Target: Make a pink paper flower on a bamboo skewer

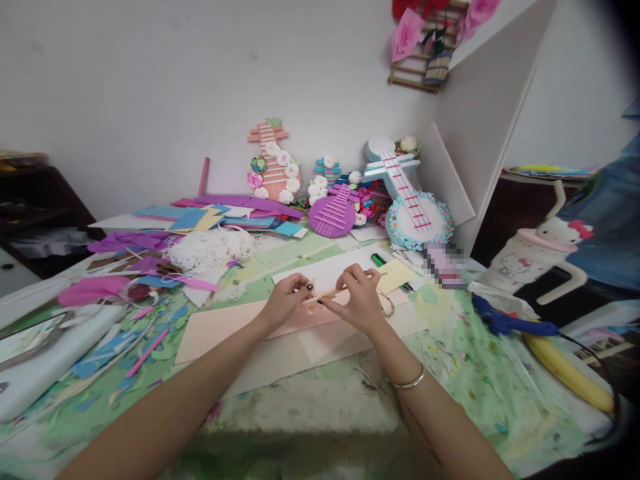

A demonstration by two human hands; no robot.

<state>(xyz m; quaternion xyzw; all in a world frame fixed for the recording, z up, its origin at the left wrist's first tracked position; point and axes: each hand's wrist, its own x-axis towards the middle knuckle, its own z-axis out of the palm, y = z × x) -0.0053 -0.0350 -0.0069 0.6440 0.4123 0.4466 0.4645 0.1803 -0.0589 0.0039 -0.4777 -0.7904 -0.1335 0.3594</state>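
My left hand [289,298] and my right hand [358,296] meet over the middle of the table, both pinching a thin pale foam strip [325,297] held between them. Under them lies a pink foam sheet [220,329] on top of white sheets [320,350]. A yellow square of paper [394,275] and a green marker [379,260] lie just beyond my right hand. A silver bangle sits on my right wrist.
Foam instrument models stand against the wall: a pink one [273,163], a purple one [333,213], a blue-white one [413,207]. A white string heap [210,248] and coloured foam scraps lie left. A blue and yellow glue gun [545,343] and cartoon cup [530,257] sit right.
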